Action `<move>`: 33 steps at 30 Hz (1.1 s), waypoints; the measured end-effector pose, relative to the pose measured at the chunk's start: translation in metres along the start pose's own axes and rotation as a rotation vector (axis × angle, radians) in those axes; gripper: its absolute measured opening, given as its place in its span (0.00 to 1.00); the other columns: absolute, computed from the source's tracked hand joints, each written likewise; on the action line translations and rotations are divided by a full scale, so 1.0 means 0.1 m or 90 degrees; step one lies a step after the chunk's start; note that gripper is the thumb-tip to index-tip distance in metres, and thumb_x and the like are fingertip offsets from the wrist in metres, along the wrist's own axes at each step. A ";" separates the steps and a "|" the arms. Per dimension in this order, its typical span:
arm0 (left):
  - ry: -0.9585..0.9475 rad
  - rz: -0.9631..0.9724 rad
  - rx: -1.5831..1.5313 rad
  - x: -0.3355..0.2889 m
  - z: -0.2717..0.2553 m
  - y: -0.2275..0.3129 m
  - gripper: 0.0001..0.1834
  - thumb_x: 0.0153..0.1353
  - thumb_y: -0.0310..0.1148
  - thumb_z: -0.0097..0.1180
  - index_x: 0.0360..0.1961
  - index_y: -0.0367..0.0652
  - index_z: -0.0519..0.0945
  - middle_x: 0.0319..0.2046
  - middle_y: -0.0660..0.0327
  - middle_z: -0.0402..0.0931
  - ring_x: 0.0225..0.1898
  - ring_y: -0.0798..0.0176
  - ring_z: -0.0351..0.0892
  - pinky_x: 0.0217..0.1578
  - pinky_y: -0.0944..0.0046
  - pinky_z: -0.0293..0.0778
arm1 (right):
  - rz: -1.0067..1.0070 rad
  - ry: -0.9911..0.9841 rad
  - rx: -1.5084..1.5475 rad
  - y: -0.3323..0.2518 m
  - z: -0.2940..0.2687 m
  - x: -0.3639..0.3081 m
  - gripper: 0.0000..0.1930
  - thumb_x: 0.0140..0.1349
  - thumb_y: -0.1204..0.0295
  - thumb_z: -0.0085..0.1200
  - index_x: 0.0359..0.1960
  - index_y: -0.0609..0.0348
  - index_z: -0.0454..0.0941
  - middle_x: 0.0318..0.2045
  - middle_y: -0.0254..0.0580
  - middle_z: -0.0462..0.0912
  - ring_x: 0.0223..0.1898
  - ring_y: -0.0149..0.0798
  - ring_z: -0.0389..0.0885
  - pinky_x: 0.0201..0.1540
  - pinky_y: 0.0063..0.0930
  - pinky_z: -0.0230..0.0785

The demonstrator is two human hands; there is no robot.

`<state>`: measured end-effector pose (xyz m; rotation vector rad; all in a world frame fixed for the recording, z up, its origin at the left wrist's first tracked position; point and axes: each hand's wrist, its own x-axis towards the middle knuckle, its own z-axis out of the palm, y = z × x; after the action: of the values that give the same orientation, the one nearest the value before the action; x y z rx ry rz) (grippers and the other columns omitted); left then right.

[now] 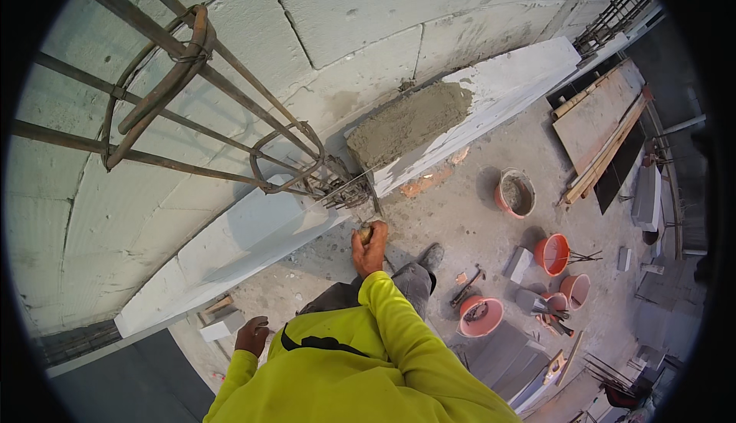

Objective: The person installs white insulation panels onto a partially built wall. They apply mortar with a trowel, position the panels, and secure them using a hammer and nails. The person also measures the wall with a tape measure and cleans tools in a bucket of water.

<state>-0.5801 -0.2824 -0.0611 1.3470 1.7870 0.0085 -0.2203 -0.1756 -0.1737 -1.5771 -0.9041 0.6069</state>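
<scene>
In the head view, the person's right hand (369,248) is closed around the yellowish, rounded handle of a slim metal hand tool (366,233); its grey shaft points up toward the gap between two low white blocks, and its working end is hard to make out. The tool is just beside the near end of a thick grey layer of wet mortar (410,120), spread on top of the right-hand white block (529,76). The left hand (253,335) hangs low beside the body, fingers loosely bent, apparently gripping nothing. Rusty brown steel reinforcing bars with bent ties (157,89) slant over the left-hand white block (257,216). On the grey concrete floor (429,216) to the right stand a mortar-filled round pink bucket (516,194) and a round orange bucket (552,255).
</scene>
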 end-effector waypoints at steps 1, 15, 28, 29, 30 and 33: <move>-0.005 -0.020 0.028 -0.08 -0.05 -0.06 0.21 0.58 0.31 0.57 0.52 0.37 0.80 0.47 0.48 0.84 0.49 0.52 0.85 0.50 0.59 0.78 | -0.018 0.017 0.020 0.03 0.08 0.04 0.20 0.58 0.80 0.58 0.50 0.65 0.65 0.42 0.57 0.66 0.42 0.55 0.68 0.49 0.39 0.64; -0.027 -0.039 0.072 -0.03 0.23 -0.66 0.20 0.60 0.41 0.58 0.49 0.41 0.83 0.44 0.48 0.84 0.46 0.50 0.85 0.47 0.55 0.79 | 0.138 -0.133 -0.220 0.13 -1.01 -0.24 0.18 0.58 0.71 0.57 0.49 0.66 0.73 0.39 0.61 0.79 0.39 0.64 0.79 0.41 0.48 0.74; -0.045 0.104 -0.025 0.74 0.66 -0.28 0.20 0.59 0.32 0.56 0.51 0.35 0.80 0.42 0.49 0.85 0.41 0.56 0.86 0.46 0.60 0.80 | 0.027 -0.187 -0.314 -1.36 -2.08 1.28 0.18 0.71 0.63 0.49 0.46 0.71 0.74 0.24 0.46 0.77 0.24 0.36 0.81 0.26 0.32 0.73; -0.047 0.106 -0.026 0.76 0.70 -0.38 0.20 0.59 0.31 0.56 0.51 0.34 0.80 0.42 0.49 0.85 0.40 0.56 0.86 0.45 0.60 0.80 | 0.115 -0.193 -0.298 -1.39 -2.09 1.38 0.18 0.72 0.62 0.48 0.47 0.70 0.74 0.24 0.46 0.78 0.24 0.35 0.81 0.25 0.31 0.74; -0.048 0.108 -0.026 0.78 0.73 -0.47 0.19 0.59 0.31 0.55 0.51 0.34 0.80 0.41 0.49 0.85 0.40 0.57 0.86 0.44 0.60 0.80 | 0.105 -0.212 -0.296 -1.44 -2.09 1.47 0.19 0.73 0.61 0.47 0.47 0.70 0.73 0.24 0.45 0.78 0.24 0.34 0.81 0.24 0.30 0.75; -0.037 0.063 -0.043 0.74 0.81 -0.71 0.18 0.59 0.33 0.57 0.49 0.37 0.82 0.41 0.50 0.85 0.41 0.55 0.86 0.44 0.59 0.79 | 0.262 -0.274 -0.196 -1.62 -2.04 1.52 0.16 0.69 0.65 0.48 0.39 0.71 0.74 0.28 0.68 0.80 0.34 0.66 0.81 0.38 0.50 0.73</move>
<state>-0.5864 -0.2919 -0.1906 1.3713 1.6567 0.0823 -0.0077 -0.1617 0.0399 -1.9734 -1.0287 1.1755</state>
